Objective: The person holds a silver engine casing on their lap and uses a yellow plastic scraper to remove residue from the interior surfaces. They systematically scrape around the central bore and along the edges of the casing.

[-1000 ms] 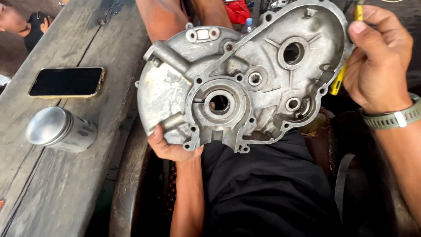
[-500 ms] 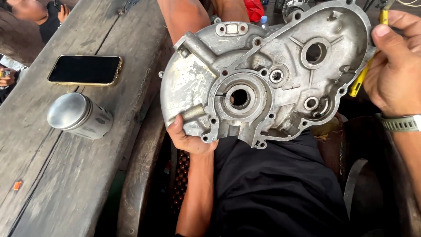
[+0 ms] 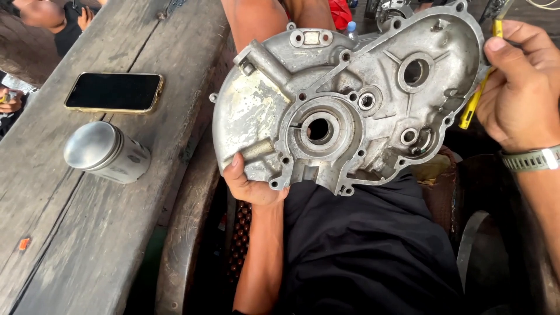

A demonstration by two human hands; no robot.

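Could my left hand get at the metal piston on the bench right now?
Probably not yet: the left hand is under the engine casing, holding it. The piston lies in the open on the wooden bench.

The casing [image 3: 350, 105] is cast metal, dull grey and matt, pitted and stained on its left flank, smoother round the bored holes. Left of the casing, the piston [image 3: 105, 153] is brighter metal, its crown satin-smooth. Beyond the piston lies a phone [image 3: 114, 91] with glossy black glass and a shiny gold rim. Both rest on the bench [image 3: 58, 233], rough, weathered grey wood with open grain. At the casing's right edge, the tool [image 3: 475, 99] looks like glossy yellow plastic, though mostly hidden. Below the casing, the shirt [image 3: 361, 245] is matt black cloth.
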